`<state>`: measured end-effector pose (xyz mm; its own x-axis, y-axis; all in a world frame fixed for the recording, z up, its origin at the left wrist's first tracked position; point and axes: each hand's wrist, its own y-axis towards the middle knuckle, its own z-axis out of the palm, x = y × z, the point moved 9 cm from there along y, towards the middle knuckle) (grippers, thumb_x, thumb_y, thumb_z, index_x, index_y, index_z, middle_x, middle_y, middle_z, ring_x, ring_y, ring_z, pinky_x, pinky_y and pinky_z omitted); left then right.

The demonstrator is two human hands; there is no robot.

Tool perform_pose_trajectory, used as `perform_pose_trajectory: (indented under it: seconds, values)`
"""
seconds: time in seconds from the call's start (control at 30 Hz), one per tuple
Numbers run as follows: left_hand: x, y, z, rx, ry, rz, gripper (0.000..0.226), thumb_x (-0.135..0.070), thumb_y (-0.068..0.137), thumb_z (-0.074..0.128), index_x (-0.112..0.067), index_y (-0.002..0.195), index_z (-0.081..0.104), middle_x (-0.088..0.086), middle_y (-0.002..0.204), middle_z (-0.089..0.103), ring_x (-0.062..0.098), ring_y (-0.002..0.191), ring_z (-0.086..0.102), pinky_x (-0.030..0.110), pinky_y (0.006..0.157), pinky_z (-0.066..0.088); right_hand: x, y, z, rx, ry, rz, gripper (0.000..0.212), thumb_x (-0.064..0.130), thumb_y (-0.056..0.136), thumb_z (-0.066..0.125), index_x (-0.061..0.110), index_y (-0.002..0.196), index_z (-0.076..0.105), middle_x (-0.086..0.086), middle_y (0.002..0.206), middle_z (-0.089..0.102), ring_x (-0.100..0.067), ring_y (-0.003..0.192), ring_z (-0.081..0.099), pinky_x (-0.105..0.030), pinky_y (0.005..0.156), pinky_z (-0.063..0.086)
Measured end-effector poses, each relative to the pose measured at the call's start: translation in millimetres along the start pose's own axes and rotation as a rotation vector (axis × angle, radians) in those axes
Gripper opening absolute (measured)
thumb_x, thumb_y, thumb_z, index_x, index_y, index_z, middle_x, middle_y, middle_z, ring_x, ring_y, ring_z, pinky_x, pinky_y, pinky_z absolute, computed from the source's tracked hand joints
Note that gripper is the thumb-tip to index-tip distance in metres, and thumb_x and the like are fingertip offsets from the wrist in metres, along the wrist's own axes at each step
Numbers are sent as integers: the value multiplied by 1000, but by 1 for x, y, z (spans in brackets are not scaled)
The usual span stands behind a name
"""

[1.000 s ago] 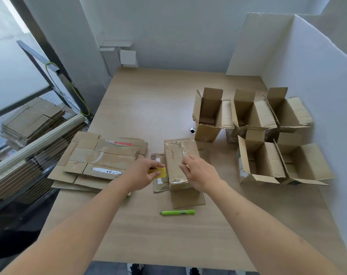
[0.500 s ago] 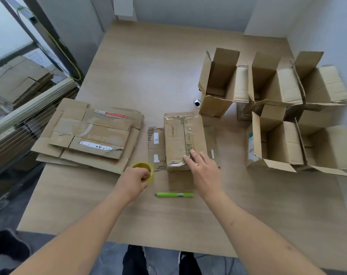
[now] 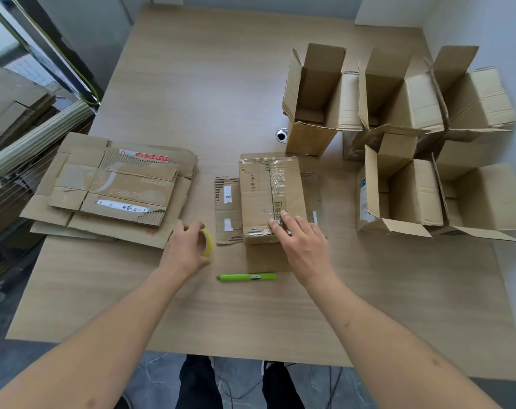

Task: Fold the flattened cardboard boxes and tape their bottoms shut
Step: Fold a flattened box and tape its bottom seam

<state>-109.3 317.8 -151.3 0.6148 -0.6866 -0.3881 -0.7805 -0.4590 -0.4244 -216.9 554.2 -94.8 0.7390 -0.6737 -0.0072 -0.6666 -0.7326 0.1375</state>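
Fingers of the right hand lie straight and flat on the near end of the taped box, pressing on the shiny strip that runs along its upturned bottom seam, while the left hand curls round the yellow tape roll just left of that box, at the near corner of the stack of flattened boxes. One view only, from the head: a second ago the left hand held the roll against the left side of the box; half a second ago it had drawn clear toward the near left, and it now rests with the roll apart from the box, the right hand having slid from the middle of the seam to its near end. I judge the strip is laid and being smoothed, so this bottom is all but shut. Near the box, on the person's side, lies a green cutter; right of the box stand five finished boxes with flaps open. Likely next come flipping this box upright, setting it with the others, and taking a fresh flat from the stack
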Motion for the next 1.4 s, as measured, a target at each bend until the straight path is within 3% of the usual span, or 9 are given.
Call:
perform_pose_trajectory:
  seconds: [0.23, 0.37, 0.53, 0.7, 0.9, 1.03, 1.17, 1.3, 1.4]
  values:
    - [-106, -11, -9, -146, -163, 633, 44, -49, 88, 78, -22, 123, 77, 3, 138, 57, 20, 125, 60, 32, 105, 49, -4, -8, -13, -102, 45, 36, 43, 8, 87, 56, 23, 125, 71, -8, 129, 69, -28, 105, 67, -36, 75, 55]
    - [-134, -13, 6, -158, -119, 811, 18, -27, 86, 85, -24, 104, 85, 7, 141, 64, 22, 135, 59, 38, 105, 54, -22, -10, -12, -79, 198, 68, 51, 3, 86, 70, 20, 134, 66, -1, 131, 68, -23, 113, 67, -34, 79, 59]
    - [-136, -15, 11, -242, -116, 877, 12, -23, 90, 80, -23, 100, 85, 9, 137, 68, 27, 131, 62, 43, 104, 55, -53, -22, -14, -53, 282, 63, 36, 8, 85, 79, 23, 118, 73, -4, 111, 64, -26, 97, 62, -37, 52, 55]
    - [-125, -12, 13, -55, -206, 859, 30, -6, 90, 80, -21, 116, 81, 4, 150, 57, 22, 146, 47, 32, 121, 38, -71, -19, -1, 72, 583, 370, 28, 55, 91, 67, 29, 94, 60, 3, 92, 67, -20, 87, 63, -39, 77, 52]
    - [-127, -9, 12, -75, -150, 870, 37, 0, 88, 79, -23, 118, 80, 2, 149, 57, 25, 143, 50, 40, 117, 42, -85, -27, 21, 130, 874, 609, 28, 47, 92, 66, 23, 80, 55, 2, 79, 55, -18, 81, 61, -39, 75, 48]
    - [-126, -10, 11, -91, -185, 843, 41, 5, 86, 79, -22, 116, 81, 3, 147, 59, 24, 143, 50, 38, 114, 44, -76, -27, 8, 16, 641, 485, 15, 27, 96, 66, 15, 100, 72, 13, 81, 47, -6, 68, 51, -13, 62, 37]
    - [-127, -10, 13, -86, -188, 799, 45, 9, 85, 78, -23, 116, 81, 2, 147, 59, 22, 144, 49, 39, 116, 42, -56, -22, -2, -11, 328, 275, 26, 15, 81, 84, 12, 103, 70, -5, 91, 52, -25, 64, 54, -35, 49, 52]
    - [-127, -12, 16, -57, -166, 781, 49, 9, 83, 80, -24, 119, 79, 1, 150, 56, 20, 146, 45, 37, 120, 40, -30, -10, -8, 2, 155, 175, 46, 46, 67, 85, 17, 100, 70, -12, 121, 60, -31, 101, 61, -43, 85, 53]
    - [-120, -18, 17, -18, -168, 793, 52, 8, 81, 81, -21, 123, 78, 2, 152, 53, 19, 147, 43, 21, 122, 30, -4, 3, -9, -89, 169, 62, 20, 24, 75, 81, 21, 93, 71, -6, 105, 65, -30, 91, 62, -39, 74, 51]
